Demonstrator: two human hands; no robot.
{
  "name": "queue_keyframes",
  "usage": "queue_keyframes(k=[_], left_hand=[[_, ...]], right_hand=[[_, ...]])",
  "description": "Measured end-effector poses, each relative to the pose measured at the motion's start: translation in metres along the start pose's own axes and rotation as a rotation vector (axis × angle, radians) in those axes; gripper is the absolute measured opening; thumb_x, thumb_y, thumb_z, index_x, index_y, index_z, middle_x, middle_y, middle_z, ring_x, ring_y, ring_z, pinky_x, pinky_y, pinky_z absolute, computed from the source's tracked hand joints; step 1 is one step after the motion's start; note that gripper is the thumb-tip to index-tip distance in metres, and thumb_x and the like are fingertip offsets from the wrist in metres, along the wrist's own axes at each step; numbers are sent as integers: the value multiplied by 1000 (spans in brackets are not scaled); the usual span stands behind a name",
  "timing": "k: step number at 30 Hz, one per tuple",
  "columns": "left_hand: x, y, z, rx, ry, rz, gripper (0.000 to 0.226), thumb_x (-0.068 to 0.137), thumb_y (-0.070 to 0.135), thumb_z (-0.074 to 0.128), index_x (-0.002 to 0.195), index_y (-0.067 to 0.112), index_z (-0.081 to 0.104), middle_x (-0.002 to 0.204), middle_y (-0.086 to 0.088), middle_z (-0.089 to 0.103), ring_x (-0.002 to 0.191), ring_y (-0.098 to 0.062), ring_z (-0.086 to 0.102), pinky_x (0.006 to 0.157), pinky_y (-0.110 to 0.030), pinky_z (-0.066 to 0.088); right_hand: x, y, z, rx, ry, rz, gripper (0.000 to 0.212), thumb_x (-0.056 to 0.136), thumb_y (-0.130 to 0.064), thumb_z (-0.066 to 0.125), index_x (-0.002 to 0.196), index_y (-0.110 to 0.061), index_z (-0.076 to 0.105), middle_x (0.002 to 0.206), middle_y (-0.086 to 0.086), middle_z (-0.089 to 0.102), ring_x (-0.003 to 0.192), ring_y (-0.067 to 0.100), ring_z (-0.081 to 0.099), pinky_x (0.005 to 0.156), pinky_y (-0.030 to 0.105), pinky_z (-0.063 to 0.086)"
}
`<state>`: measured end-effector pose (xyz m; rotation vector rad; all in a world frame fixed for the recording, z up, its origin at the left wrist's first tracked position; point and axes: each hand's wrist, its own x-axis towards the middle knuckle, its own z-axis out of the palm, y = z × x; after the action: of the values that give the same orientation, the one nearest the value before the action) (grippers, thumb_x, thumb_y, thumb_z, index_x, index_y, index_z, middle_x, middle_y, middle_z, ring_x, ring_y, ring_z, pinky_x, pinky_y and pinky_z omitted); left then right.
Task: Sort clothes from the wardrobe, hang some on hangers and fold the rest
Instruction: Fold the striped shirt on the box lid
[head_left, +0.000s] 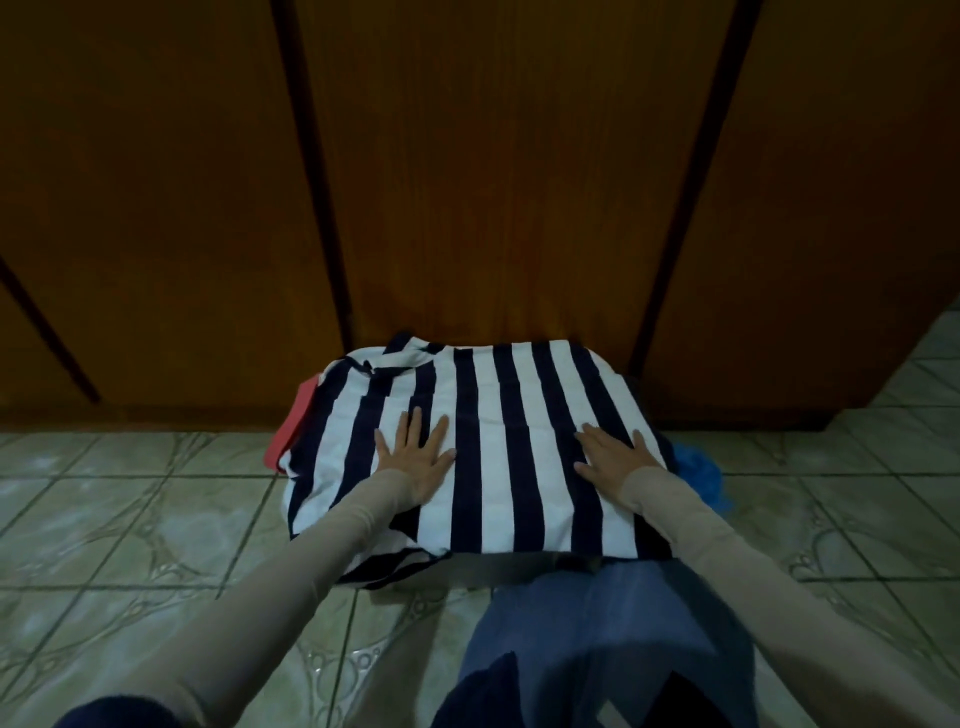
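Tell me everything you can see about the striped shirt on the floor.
The striped shirt is soft fabric with wide navy and white stripes, lying folded flat on a pile of clothes by the wardrobe doors. A loose part trails onto the tiled floor at its near left corner. The left hand and right hand press flat on it, fingers spread.

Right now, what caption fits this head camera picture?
Both hands, left and right, press flat on a striped shirt on the tiled floor.

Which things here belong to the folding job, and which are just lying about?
In the job: striped garment; left hand and right hand, both flat on it.
Lying about: red cloth; blue item; wardrobe doors; tiled floor.
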<state>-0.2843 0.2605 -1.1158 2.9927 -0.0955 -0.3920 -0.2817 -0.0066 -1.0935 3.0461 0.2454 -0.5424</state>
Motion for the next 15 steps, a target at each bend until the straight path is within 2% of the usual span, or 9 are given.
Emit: queue_keyframes(k=[4, 6, 7, 10, 12, 15], left_hand=[[5, -26, -8, -20, -41, -29, 67, 96, 57, 19, 146, 32, -18, 154, -5, -25, 141, -27, -24, 114, -52, -10], [6, -33, -10, 10, -79, -22, 70, 95, 60, 20, 147, 32, -17, 154, -5, -25, 141, -27, -24, 115, -50, -9], [6, -34, -11, 24, -86, -12, 71, 94, 61, 21, 147, 31, -16, 155, -5, -23, 142, -28, -21, 115, -50, -7], [4, -35, -18, 107, -24, 40, 74, 93, 63, 27, 151, 26, -1, 157, -8, 2, 144, -30, 2, 116, -51, 10], [5, -37, -28, 202, 44, 77, 72, 91, 64, 30, 148, 24, 14, 150, -7, 20, 137, -30, 19, 110, -48, 24], [14, -36, -42, 297, 95, 81, 60, 94, 58, 26, 142, 20, 27, 143, -8, 32, 130, -30, 33, 104, -45, 28]], right_hand=[[13, -8, -1, 64, -16, -33, 57, 102, -42, 21, 151, -22, -1, 158, -5, -6, 145, 11, 2, 116, 44, -1], [18, -13, -1, 84, 35, -38, 55, 101, -42, 23, 150, -21, 9, 158, -4, 3, 144, 14, 11, 116, 44, 5], [22, -15, -3, 92, 84, -44, 52, 101, -40, 26, 148, -19, 18, 156, -1, 14, 141, 16, 20, 115, 43, 13], [28, -24, -14, 53, 205, -55, 41, 101, -35, 31, 134, -13, 38, 137, 5, 38, 124, 20, 40, 99, 36, 38], [34, -30, -23, -5, 230, -41, 38, 101, -32, 30, 129, -10, 43, 132, 6, 44, 119, 22, 46, 91, 33, 42], [45, -37, -34, -123, 224, -18, 31, 102, -24, 30, 113, -9, 55, 124, 8, 54, 110, 23, 55, 83, 30, 44]])
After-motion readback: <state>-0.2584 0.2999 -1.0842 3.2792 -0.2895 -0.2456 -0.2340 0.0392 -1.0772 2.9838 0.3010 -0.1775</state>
